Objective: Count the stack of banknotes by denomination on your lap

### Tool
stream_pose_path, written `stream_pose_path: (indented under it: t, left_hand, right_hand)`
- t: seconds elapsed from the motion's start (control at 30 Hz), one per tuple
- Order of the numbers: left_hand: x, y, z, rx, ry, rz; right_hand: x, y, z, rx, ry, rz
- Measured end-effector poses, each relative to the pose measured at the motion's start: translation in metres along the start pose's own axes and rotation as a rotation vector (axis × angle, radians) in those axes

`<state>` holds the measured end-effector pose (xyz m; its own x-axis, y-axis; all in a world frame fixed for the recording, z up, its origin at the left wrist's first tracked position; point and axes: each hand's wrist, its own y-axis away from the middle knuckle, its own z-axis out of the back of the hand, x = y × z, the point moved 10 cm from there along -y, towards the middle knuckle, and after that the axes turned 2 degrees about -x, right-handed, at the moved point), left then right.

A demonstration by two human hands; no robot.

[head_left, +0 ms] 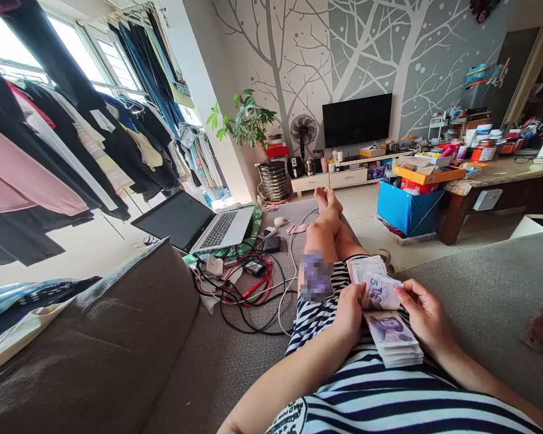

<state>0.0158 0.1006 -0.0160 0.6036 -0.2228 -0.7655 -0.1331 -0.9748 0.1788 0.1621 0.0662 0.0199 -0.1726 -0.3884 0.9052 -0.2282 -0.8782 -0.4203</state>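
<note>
Between my two hands are purple 5-yuan banknotes (380, 294), held over my lap. My left hand (350, 307) is closed with its thumb on their left edge. At their right edge my right hand (420, 307) pinches them between thumb and fingers. Below the held notes, a thick stack of banknotes (391, 331) rests on my striped clothing, a portrait facing up on its top note. Beyond my hands, another pile of banknotes (366, 268) lies on my legs. A blurred purplish phone-like object (315, 280) sits on my thigh to the left.
I sit with legs stretched along a grey sofa (253, 355). To the left lie an open laptop (217, 229) and tangled cables (248, 283). A blue storage box (407, 208) and a cluttered table (502, 172) stand at the right. Clothes hang on the far left.
</note>
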Motion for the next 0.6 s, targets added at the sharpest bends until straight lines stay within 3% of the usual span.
stream_pose_path:
  t: [0.6]
  left_hand:
    - [-0.004,0.001,-0.01,0.102,-0.104,-0.066]
  right_hand:
    - [-0.005,-0.017,0.009,-0.085,0.094,-0.023]
